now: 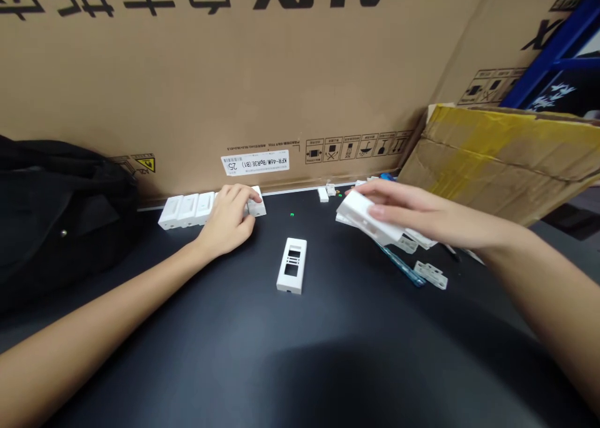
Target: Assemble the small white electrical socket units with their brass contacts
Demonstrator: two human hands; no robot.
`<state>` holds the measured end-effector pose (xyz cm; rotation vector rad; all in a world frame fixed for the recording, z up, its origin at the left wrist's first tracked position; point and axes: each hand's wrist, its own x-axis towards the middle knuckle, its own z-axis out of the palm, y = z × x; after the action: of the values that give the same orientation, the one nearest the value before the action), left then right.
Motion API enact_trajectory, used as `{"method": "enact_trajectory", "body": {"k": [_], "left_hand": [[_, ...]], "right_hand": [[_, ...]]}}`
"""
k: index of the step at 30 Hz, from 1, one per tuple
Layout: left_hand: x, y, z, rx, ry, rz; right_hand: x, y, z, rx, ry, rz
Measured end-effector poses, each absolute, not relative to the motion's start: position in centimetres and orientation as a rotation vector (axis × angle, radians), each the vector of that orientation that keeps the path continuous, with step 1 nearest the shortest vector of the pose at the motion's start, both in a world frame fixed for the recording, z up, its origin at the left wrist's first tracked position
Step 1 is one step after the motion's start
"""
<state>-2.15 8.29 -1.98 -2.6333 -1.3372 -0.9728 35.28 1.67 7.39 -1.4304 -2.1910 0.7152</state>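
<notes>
My left hand [228, 218] is at the back left, its fingers bent over a row of white plastic casings [187, 209] against the big carton. It grips a casing [256, 207] at the right end of that row and hides part of the row. In my right hand [398, 209] is another white plastic casing [365, 215], tilted above the table, thumb on its near side and fingers behind. A single white casing [292, 265] with rectangular cut-outs lies on the black table between my hands.
Under and beside my right hand lie a blue-green pen-like tool [400, 266], a flat white perforated plate [431, 275] and other white parts. Small white pieces [323, 194] sit by the large carton [300, 72]. A black bag [60, 215] stands left, a taped box [506, 159] right.
</notes>
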Motion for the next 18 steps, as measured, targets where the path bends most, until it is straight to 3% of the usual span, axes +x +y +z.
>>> {"method": "enact_trajectory", "body": {"k": [4, 8, 15, 18], "left_hand": [[-2.4, 8.4, -1.7, -2.594, -1.31, -1.105], [-2.1, 7.3, -1.2, -2.608, -1.155, -1.225], [-0.1, 4.3, -0.1, -3.163, -0.383, -0.869], [0.2, 4.1, 0.2, -3.265, -0.3, -0.766]], "right_hand": [[34.2, 1.4, 6.9, -1.34, -2.222, 1.174], [33.8, 1.3, 6.5, -1.292, -2.152, 1.386], [33.9, 1.0, 6.8, -1.342, -2.37, 1.233], [34.9, 1.1, 7.3, -1.389, -2.398, 1.089]]}}
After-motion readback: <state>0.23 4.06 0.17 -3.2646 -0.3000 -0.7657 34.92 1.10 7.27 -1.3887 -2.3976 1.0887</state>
